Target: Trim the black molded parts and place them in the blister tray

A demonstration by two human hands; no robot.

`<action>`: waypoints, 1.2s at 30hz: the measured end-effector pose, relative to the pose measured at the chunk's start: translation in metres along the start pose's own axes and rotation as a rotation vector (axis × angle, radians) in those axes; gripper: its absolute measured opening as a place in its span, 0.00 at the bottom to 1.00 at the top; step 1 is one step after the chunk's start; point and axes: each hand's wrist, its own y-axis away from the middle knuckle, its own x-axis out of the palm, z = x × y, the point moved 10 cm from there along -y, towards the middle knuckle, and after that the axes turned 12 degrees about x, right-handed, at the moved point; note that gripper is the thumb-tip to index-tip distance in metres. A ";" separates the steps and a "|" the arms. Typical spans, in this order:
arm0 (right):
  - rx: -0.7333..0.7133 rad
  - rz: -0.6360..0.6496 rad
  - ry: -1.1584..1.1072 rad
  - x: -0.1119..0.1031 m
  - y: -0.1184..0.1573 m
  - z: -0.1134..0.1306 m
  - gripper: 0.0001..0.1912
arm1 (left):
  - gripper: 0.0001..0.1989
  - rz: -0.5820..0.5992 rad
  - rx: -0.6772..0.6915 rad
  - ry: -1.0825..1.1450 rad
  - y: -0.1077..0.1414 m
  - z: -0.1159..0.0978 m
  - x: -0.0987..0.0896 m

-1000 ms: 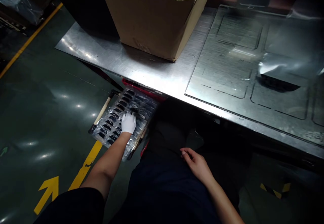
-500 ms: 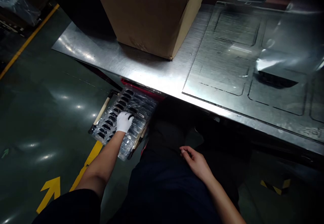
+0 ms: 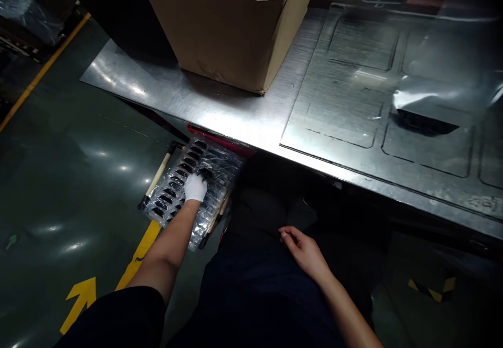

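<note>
My left hand [image 3: 195,187], in a white glove, reaches down over a clear plastic blister tray [image 3: 220,172] low beside the table. Its fingers are bent closed around a small black curved part, mostly hidden by the glove; a dark edge shows at the fingertips. Similar black parts [image 3: 166,199] sit in rows in the tray's left pockets. Ungloved, my right hand [image 3: 308,253] rests on my lap with fingers loosely extended and nothing in it.
Above the tray stands a metal table [image 3: 239,112] carrying a tall cardboard box [image 3: 223,33] with dark items inside. A clear sheet [image 3: 346,112] lies to the right, with a plastic bag holding a black part [image 3: 426,122]. The tray sits on a tube-framed stand [image 3: 157,175].
My left hand has shifted slightly right over the tray, its fingers now pointing farther into it. The black part at its side is less visible. My right hand stays put.
</note>
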 end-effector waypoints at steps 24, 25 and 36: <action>0.049 0.023 -0.046 -0.001 0.001 -0.008 0.22 | 0.18 0.057 -0.167 0.034 -0.032 -0.006 -0.026; 0.044 0.024 -0.042 -0.001 -0.001 -0.006 0.22 | 0.17 0.047 -0.169 0.040 -0.031 -0.007 -0.032; -0.024 -0.134 -0.201 -0.013 -0.020 -0.017 0.11 | 0.12 -0.602 0.388 0.407 0.048 -0.164 -0.212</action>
